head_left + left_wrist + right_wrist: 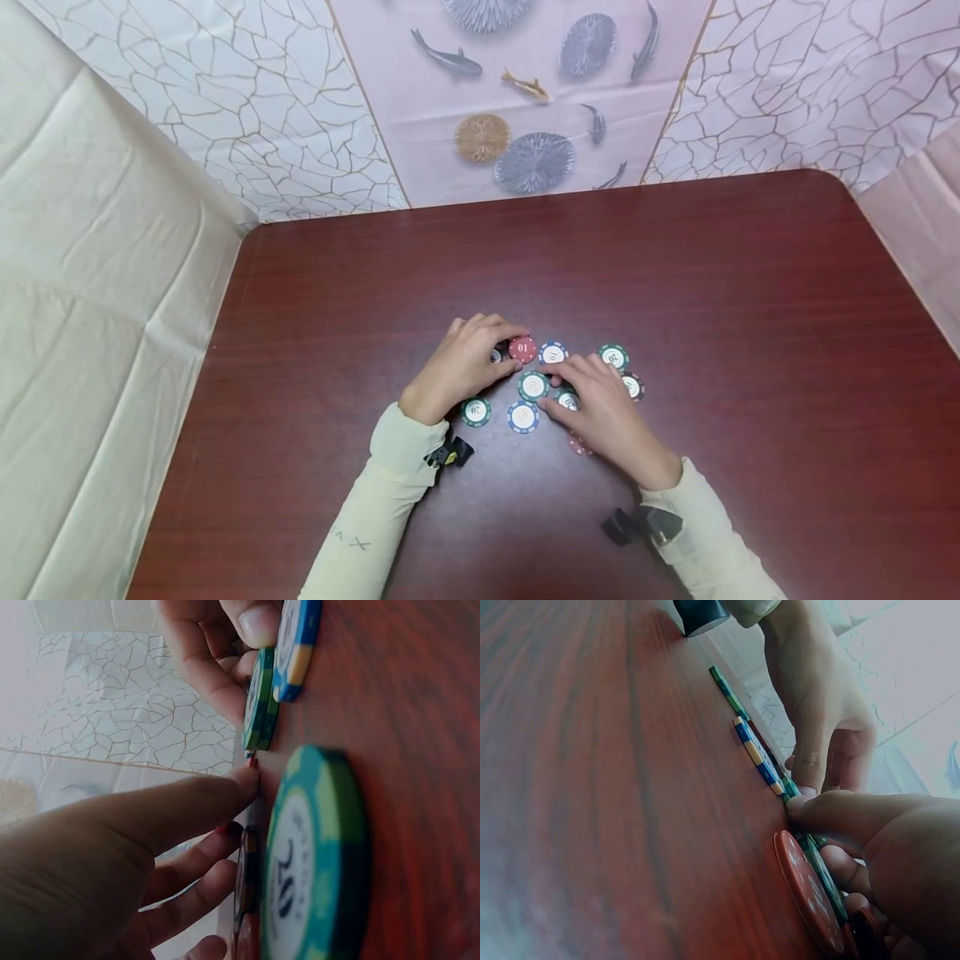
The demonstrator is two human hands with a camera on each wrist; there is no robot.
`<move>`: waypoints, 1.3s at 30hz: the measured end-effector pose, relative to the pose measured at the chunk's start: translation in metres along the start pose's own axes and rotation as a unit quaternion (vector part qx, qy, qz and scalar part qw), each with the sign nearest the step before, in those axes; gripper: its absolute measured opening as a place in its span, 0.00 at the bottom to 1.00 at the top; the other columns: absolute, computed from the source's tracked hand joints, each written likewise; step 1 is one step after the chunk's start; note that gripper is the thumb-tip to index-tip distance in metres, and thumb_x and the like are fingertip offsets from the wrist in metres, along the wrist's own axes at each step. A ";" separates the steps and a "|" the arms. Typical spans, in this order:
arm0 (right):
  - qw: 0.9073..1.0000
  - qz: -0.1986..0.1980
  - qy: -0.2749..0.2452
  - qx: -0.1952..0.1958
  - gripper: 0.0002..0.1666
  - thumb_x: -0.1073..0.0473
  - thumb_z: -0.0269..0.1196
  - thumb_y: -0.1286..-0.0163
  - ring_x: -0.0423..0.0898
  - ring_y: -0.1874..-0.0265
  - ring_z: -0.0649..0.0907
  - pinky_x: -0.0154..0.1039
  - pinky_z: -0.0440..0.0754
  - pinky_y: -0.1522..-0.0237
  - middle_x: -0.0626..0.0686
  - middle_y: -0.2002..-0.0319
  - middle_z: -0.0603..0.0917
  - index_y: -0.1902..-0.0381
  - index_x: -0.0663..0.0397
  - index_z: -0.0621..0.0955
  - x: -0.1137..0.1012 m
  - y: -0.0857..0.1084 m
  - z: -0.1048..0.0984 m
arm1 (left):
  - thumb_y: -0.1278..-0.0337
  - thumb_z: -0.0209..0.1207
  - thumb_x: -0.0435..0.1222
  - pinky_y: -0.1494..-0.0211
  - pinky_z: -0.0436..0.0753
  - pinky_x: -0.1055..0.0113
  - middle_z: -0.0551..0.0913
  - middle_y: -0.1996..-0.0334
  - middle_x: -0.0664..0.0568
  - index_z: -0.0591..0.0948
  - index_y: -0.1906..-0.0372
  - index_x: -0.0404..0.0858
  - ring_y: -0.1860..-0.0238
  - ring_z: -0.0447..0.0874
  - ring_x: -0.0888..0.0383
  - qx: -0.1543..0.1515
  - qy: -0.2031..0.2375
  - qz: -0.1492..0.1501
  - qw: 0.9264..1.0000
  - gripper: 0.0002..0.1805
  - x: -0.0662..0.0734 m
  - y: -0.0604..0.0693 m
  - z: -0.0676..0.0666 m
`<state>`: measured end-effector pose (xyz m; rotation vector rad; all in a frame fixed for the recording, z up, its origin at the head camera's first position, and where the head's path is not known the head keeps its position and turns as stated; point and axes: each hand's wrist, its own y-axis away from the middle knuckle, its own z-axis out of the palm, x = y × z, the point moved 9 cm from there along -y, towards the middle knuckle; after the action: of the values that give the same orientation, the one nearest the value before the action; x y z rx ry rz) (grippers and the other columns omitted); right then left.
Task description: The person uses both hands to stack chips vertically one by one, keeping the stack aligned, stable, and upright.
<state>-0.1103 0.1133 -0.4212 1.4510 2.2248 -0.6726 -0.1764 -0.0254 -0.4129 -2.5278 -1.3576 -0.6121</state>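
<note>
Poker chips lie loosely grouped on the dark red table. My left hand [465, 358] pinches a red 10 chip [522, 349] between thumb and index finger; a dark-edged chip [496, 356] is partly hidden under that hand. To its right, my right hand [600, 404] pinches a green-edged chip [533, 386] by its sides with thumb and forefinger. Beneath the right hand, another green chip [567, 401] and a red chip [580, 445] are partly covered. In the left wrist view, a green 20 chip [292, 877] lies close below the left thumb.
Blue chips lie behind [553, 353] and in front of the pinched green one, the front blue chip [522, 417] nearer me. A green chip [613, 357] and a black chip [633, 385] lie beyond the right hand. Patterned cloth [285, 108] hangs behind the table [750, 292].
</note>
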 end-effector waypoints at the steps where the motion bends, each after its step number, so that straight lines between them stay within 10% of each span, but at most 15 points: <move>1: 1.000 0.000 0.000 0.000 0.25 0.55 0.78 0.36 0.47 0.62 0.73 0.46 0.71 0.56 0.48 0.61 0.83 0.42 0.52 0.87 0.000 0.000 0.000 | 0.34 0.71 0.44 0.44 0.73 0.54 0.86 0.44 0.56 0.85 0.35 0.49 0.41 0.81 0.54 -0.003 -0.005 0.001 1.000 0.23 0.000 0.000 0.000; 23: 1.000 0.007 -0.007 -0.006 0.24 0.55 0.78 0.36 0.47 0.62 0.73 0.47 0.70 0.55 0.47 0.62 0.83 0.42 0.52 0.87 0.004 0.003 0.002 | 0.38 0.74 0.47 0.39 0.76 0.56 0.86 0.51 0.59 0.88 0.44 0.48 0.46 0.80 0.59 -0.013 0.053 0.072 0.996 0.19 0.005 0.006 -0.013; 39: 1.000 0.006 -0.005 -0.009 0.25 0.55 0.77 0.36 0.49 0.61 0.74 0.49 0.71 0.53 0.50 0.60 0.85 0.42 0.56 0.86 0.003 0.000 0.001 | 0.39 0.72 0.45 0.38 0.78 0.57 0.87 0.48 0.61 0.89 0.44 0.51 0.45 0.81 0.61 -0.087 0.019 0.094 0.992 0.18 0.022 0.013 -0.004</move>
<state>-0.1115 0.1150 -0.4241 1.4481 2.2076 -0.6538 -0.1562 -0.0174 -0.3988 -2.7225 -1.0803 -0.7658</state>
